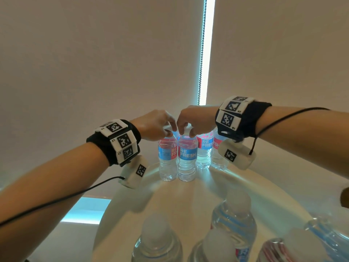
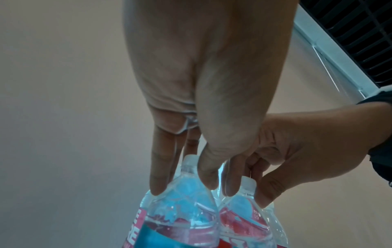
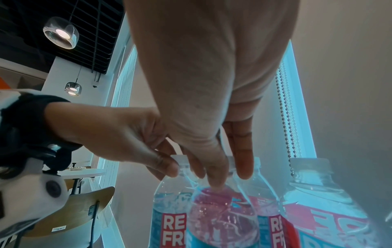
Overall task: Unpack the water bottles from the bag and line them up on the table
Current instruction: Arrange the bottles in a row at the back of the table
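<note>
Several clear water bottles with red and blue labels stand in a row at the far edge of the round white table (image 1: 207,190). My left hand (image 1: 166,127) holds the leftmost bottle (image 1: 168,157) by its neck, thumb and fingers on either side of the white cap. In the left wrist view the fingertips of the left hand (image 2: 184,181) reach that bottle's (image 2: 182,209) shoulder. My right hand (image 1: 186,127) pinches the cap of the second bottle (image 1: 187,159), right beside it. The right wrist view shows the right hand (image 3: 229,177) on its bottle (image 3: 220,218). No bag is in view.
Two more bottles (image 1: 204,152) stand in the row to the right. Several blurred bottles (image 1: 156,241) stand close in the foreground. A window blind with a bead chain (image 1: 201,53) hangs right behind the row. A wooden chair (image 3: 84,209) stands left of the table.
</note>
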Demonstrator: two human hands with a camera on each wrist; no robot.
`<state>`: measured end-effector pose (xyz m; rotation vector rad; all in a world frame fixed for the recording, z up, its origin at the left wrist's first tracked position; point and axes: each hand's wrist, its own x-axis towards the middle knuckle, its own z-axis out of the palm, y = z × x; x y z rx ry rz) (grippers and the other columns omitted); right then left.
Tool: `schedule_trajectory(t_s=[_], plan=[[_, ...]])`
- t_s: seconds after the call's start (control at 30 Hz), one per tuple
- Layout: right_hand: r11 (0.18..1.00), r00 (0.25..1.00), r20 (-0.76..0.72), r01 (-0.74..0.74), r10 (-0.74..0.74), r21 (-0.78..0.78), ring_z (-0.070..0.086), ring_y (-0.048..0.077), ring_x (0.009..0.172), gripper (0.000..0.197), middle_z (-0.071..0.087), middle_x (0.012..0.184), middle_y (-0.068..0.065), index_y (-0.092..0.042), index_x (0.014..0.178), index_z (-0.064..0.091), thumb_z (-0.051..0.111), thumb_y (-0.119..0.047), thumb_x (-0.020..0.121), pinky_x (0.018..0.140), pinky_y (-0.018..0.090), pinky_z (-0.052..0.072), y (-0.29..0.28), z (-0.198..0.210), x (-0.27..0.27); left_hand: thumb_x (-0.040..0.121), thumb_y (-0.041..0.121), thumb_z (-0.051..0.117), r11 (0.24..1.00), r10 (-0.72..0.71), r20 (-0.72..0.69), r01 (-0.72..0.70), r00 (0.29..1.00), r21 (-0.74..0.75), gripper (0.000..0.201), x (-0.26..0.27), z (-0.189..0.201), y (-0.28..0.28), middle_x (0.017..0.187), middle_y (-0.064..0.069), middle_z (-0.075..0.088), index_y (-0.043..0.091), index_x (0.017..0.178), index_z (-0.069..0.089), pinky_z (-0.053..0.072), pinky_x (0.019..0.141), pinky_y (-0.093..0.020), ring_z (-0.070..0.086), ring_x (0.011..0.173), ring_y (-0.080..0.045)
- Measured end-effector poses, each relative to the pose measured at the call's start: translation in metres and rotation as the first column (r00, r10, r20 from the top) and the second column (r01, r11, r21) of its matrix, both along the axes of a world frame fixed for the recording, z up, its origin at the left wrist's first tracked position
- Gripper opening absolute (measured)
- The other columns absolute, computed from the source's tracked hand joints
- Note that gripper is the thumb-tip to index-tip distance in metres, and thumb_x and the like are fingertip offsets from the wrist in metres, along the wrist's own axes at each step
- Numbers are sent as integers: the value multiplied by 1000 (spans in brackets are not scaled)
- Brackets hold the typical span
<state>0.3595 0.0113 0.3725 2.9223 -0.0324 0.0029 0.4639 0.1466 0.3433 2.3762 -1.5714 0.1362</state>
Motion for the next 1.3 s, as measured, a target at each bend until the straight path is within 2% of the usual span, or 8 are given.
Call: schedule_trajectory(t_s=[0.2,0.4,0.5,0.7,0.87,1.03,1.2,1.3], plan=[[998,999,29,23,-25,61,60,17,113,44,66,129,2,-21,129,68,78,-15,86,101,32,46,-2,-2,-5,86,28,72,1000,21,-59,-21,998,-5,31,-5,4,6,117,1,66,21,116,68,43,78,-25,59,84,-11],[992,992,112,46,-60,118,52,8,83,45,64,129,3,-23,133,63,76,-24,90,82,25,40,0,27,-49,83,36,74,996,-45,38,47,998,-69,41,-35,33,21,123,3,64,27,121,64,49,84,-30,63,99,-14],[991,986,146,68,-85,117,63,12,92,34,71,116,-4,-24,126,68,74,-25,92,71,18,44,3,51,-91,80,41,75,986,-159,28,160,987,-56,37,-72,60,36,115,9,67,33,114,66,56,83,-31,69,97,-11],[964,967,202,106,-157,242,70,9,102,35,73,110,-14,-32,116,69,64,-6,94,83,19,53,8,76,-199,66,54,70,918,-375,-49,378,926,120,39,-158,98,66,108,22,70,47,105,67,59,87,-35,70,94,3],[900,979,55,155,-194,407,72,10,104,46,69,120,-16,-34,119,66,71,-5,83,91,39,62,23,52,-278,73,44,76,793,-447,-148,467,882,392,37,-192,88,57,104,37,66,52,108,68,60,86,-35,68,98,5],[871,970,-121,245,-213,425,70,6,105,62,55,137,-21,-54,126,48,82,-44,75,91,34,63,37,6,-310,67,47,83,776,-358,-129,371,925,509,43,-190,57,40,102,30,70,67,99,62,54,79,-12,66,93,11],[875,975,-6,203,-223,439,68,-9,83,67,60,102,-27,-46,132,50,84,-48,75,72,13,58,38,-28,-317,73,44,81,732,-366,-81,340,927,591,34,-202,61,29,96,32,71,66,93,63,51,76,-10,66,86,14],[867,974,45,176,-223,466,61,-20,76,56,63,94,-21,-36,126,57,85,-42,77,70,12,54,37,-32,-318,71,44,82,723,-380,-22,312,925,617,31,-202,56,28,93,26,73,62,87,64,53,77,-16,67,80,10]])
